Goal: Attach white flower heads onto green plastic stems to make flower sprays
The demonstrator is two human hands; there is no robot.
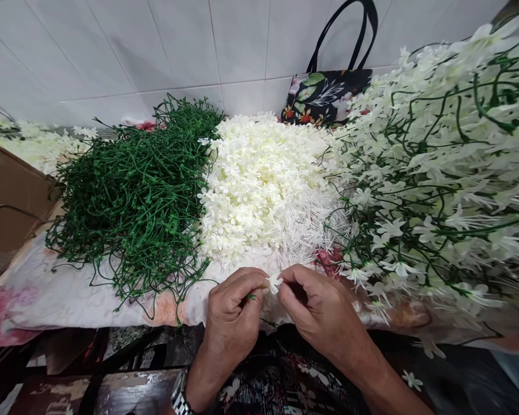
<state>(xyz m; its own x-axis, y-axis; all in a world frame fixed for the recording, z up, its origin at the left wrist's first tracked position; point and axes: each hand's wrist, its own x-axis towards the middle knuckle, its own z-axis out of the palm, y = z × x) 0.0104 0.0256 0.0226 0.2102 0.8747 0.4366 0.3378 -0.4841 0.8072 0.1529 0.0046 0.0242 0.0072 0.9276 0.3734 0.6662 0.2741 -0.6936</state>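
My left hand (233,308) is closed in a pinch, with a bit of green plastic stem (251,297) showing between the fingers. Opposite it, my right hand (322,302) pinches the edge of a small white artificial flower (274,283), which sits between both sets of fingertips. Just beyond the hands lies a heap of loose white blossoms (251,190), with thin white stamens (305,225) scattered at its right. A tangled pile of green stems (130,190) is to the left. Finished-looking white flower sprays (415,173) with green stems are heaped at the right.
A floral cloth (125,308) covers the table. Against the tiled wall (177,40) stands a black flowered bag (324,95) with upright handles. A brown cardboard box (12,202) is at the left edge. One loose white flower (412,380) lies below the table edge at right.
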